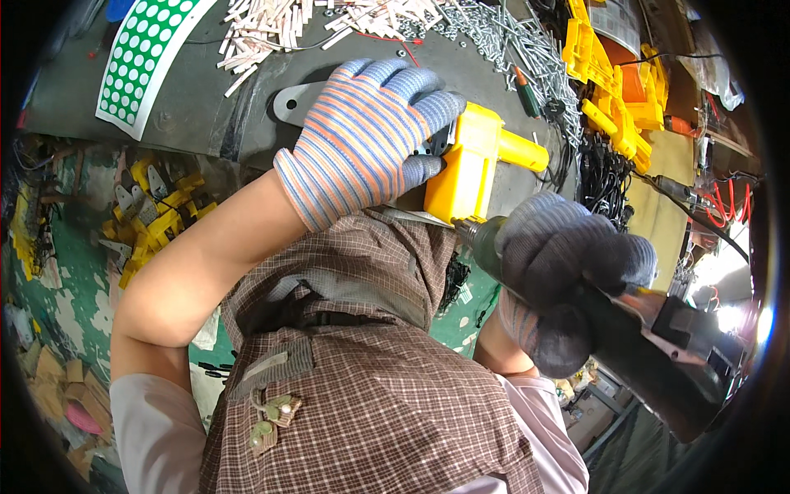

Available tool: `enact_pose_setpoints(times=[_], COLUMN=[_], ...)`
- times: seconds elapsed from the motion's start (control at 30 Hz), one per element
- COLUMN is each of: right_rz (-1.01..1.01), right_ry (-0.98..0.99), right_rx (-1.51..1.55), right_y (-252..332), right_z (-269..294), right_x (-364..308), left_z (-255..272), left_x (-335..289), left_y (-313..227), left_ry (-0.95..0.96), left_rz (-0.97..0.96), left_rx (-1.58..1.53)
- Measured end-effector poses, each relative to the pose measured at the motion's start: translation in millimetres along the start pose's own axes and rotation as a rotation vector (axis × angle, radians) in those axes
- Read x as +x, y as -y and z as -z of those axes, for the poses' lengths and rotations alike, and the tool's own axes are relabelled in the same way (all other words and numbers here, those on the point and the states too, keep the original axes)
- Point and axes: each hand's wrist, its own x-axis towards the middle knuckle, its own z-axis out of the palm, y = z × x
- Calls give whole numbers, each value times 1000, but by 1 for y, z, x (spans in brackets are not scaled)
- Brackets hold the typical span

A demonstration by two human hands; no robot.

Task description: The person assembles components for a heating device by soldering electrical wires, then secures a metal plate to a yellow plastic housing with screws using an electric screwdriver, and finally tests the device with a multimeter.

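Note:
A yellow plastic housing (471, 169) with a stubby side handle stands at the table's near edge. My left hand (366, 136), in a striped knit glove, is closed on its left side, the thumb below and fingers above. A grey metal plate (290, 104) with a hole sticks out from behind that hand; whether it joins the housing is hidden. My right hand (559, 255), also gloved, is wrapped round a dark cordless power screwdriver (658, 358). The screwdriver's tip meets, or nearly meets, the housing's lower near corner.
Beyond my hands lie pale sticks (267, 33), loose screws (502, 49) and a green-handled screwdriver (527, 92). A green sticker sheet (148, 62) is at the far left. Yellow parts (613, 99) and black cables (605, 177) lie right. More yellow parts (156, 218) sit below the table's left edge.

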Motion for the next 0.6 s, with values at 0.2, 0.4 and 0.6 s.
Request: enact_pose_setpoints(times=[0.2, 0.4, 0.6], right_rz=[56, 139, -114], right_ry=[-230, -454, -467], right_rx=[-79, -101, 784], right_y=[1, 7, 45], right_z=[-3, -7, 53], right_x=[5, 6, 32], left_z=[-4, 0, 10], left_x=[1, -1, -3], left_y=[3, 1, -2], left_ry=[-45, -21, 42], left_rz=[2, -24, -43], left_rx=[19, 61, 8])
